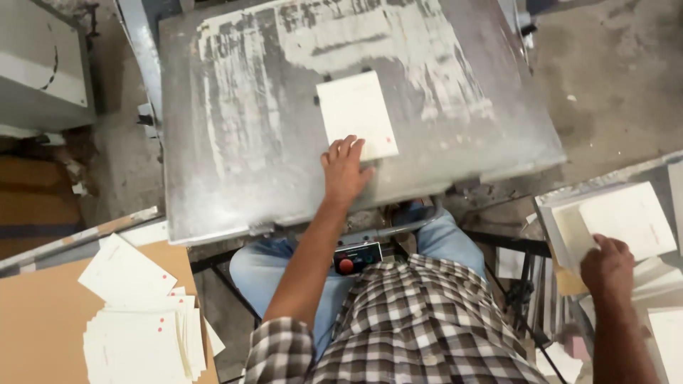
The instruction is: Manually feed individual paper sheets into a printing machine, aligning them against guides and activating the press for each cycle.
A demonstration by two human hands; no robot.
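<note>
Card [355, 114], cream, sat flat on the worn grey metal plate [235, 142] in upper centre of frame, butted against small stops at its top edge. A small red dot showed near its lower right corner. Left hand [344, 169] lay flat on the plate, fingers [348, 148] spread slightly and overlapping the card's lower edge, pressing it down, nothing gripped. Plate surface was scuffed, with whitish streaks across the upper half.

Right hand [606, 264] was at right of frame, well apart from the plate, resting on the stack of blank cards [626, 217] there. Fingers were curled onto the top sheet's edge; couldn't tell whether it had actually pinched a sheet. More loose sheets lay below and around that stack.

Lower left of frame: brown board [43, 313] carried a fanned pile of finished cards [139, 334], each with small red marks, one lying askew on top. Red button [346, 265] on a small control box sat just below the plate's front edge, between the person's knees. Person wore a checked shirt and jeans. A grey machine body was visible in the upper left corner.
</note>
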